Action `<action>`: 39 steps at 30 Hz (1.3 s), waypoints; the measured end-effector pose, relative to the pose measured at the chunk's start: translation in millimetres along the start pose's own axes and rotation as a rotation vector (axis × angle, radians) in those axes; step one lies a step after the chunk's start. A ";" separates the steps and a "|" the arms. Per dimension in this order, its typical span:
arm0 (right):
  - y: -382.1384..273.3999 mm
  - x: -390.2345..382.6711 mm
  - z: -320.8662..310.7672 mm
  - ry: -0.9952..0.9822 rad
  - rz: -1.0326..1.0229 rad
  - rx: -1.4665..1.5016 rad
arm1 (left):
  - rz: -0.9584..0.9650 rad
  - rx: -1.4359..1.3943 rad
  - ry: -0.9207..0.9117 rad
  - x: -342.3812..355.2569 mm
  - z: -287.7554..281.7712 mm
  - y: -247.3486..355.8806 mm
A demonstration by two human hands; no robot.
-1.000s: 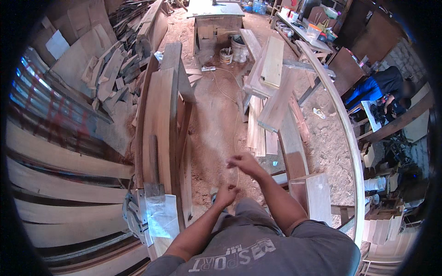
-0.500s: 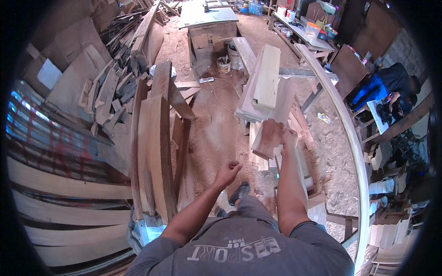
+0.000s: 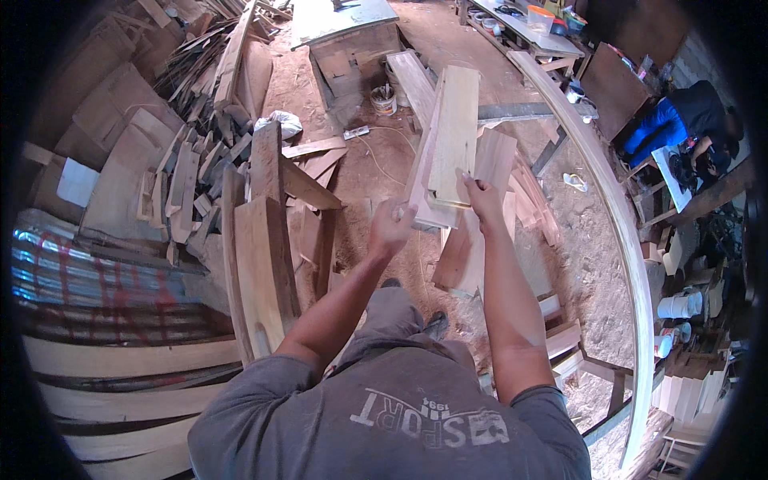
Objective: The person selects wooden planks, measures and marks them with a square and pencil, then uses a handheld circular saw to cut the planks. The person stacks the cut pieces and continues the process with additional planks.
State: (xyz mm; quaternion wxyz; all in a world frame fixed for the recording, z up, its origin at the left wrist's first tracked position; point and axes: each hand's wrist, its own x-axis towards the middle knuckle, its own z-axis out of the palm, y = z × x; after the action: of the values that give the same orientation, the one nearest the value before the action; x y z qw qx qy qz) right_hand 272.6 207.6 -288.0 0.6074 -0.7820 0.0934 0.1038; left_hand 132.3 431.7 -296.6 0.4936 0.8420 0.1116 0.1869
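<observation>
A pale wooden board (image 3: 456, 128) lies on top of a wider pinkish board (image 3: 418, 180), both slanting away from me. My right hand (image 3: 484, 200) pinches the near right corner of the pale board, thumb on its upper face. At the near left corner of the pinkish board, my left hand (image 3: 390, 230) is closed with curled fingers against its edge; the fingertips are partly blurred. Under and right of these, a reddish-brown plank (image 3: 460, 260) shows its near end, and another plank (image 3: 496, 156) sticks out beside the stack.
Thick curved timbers (image 3: 258, 264) stand at my left, before a scrap wood pile (image 3: 188, 180). A long bent strip (image 3: 596, 184) arcs along the right. Ahead are a white-topped table (image 3: 340, 24) and a bucket (image 3: 384, 100). A person (image 3: 668, 132) sits bent over at right.
My right hand has left the reddish-brown plank and moved up and left onto the pale board. My left hand has risen to the stack's left corner. The reddish-brown plank now lies lower.
</observation>
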 end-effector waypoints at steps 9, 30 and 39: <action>8.0 -30.8 -42.1 -0.278 0.132 0.084 | -0.110 0.138 -0.283 74.1 18.3 -7.1; -26.1 -115.7 -35.7 0.222 0.303 -0.285 | -0.479 -0.341 -0.432 119.3 16.4 -42.9; 14.7 -163.9 -37.4 0.484 0.294 -0.129 | -0.430 -0.289 -0.432 159.8 -31.7 -22.7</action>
State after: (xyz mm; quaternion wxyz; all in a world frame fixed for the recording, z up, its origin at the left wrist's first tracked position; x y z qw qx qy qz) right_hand 112.9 171.0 -247.4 0.4950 -0.7990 0.3413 0.0070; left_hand 263.4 527.2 -269.7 0.6484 0.7405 0.1519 -0.0902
